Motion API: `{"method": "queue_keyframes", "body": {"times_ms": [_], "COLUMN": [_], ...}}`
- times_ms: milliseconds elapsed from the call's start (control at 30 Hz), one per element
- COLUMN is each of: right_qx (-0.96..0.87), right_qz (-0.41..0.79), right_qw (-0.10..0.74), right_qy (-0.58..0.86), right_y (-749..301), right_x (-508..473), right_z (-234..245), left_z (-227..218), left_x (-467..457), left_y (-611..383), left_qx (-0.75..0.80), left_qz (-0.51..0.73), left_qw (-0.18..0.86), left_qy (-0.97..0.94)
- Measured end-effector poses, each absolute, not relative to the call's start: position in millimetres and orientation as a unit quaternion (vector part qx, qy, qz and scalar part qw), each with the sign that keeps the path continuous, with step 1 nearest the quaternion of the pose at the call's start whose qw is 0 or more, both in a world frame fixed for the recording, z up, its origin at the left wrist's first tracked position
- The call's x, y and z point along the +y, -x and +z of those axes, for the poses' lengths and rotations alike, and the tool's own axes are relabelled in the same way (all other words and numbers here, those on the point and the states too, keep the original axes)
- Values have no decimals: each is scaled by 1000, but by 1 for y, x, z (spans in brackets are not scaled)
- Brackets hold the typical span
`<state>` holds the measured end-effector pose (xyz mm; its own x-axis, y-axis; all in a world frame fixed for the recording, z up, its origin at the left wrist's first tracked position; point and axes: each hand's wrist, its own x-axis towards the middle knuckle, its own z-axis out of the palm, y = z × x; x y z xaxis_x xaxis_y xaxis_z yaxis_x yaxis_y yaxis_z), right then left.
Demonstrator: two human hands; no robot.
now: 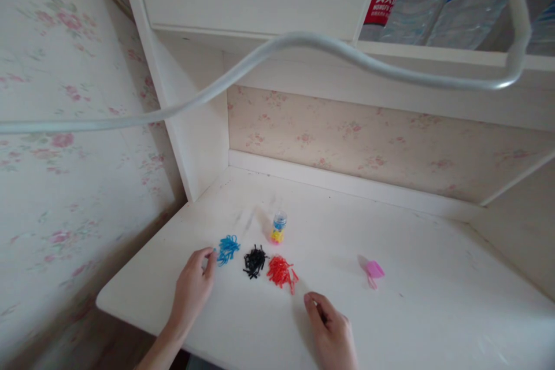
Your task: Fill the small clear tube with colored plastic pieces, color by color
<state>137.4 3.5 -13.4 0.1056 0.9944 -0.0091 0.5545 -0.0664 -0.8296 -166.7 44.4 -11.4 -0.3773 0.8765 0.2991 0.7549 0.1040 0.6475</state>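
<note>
Blue, thin, rubber-looking bands (228,250) lie in a loose pile on a white, smooth-topped worktop (433,324), at the fingers of a person's left hand (193,284), which comes in between seven and eight o'clock of them. Thumb and forefinger are drawn close together at the pile's edge; whether they pinch a band cannot be told.

At four o'clock from the blue pile sits a heap of short, black, thin bands (255,262), and just beyond it, in the same direction, a heap of red, glossy bands (281,272). Small, clear, cylindrical, and filled with blue, yellow and pink, a container (278,228) stands upright at one o'clock from the black heap.

Near the red heap, between four and five o'clock of it, the right hand (332,326) is curled, thumb and forefinger tips near each other; any hold is too small to tell. Well apart at the red heap's three o'clock lies a small, bright-pink object (374,270).
</note>
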Motion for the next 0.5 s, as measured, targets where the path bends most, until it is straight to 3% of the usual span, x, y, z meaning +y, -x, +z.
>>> {"method": "queue_keyframes", "body": {"times_ms": [167,500], "right_qx": [-592,-682], "right_qz": [288,340], "right_qw": [360,333], "right_qy": [661,555], "right_y": [-131,-46], "right_x": [3,13], "right_z": [-12,40], "left_z": [-7,1], "left_x": [26,13], "left_y": [155,122], "left_qx": [715,637], "left_qz": [427,435], "left_qw": [203,268], "left_qy": [-515,-578]}}
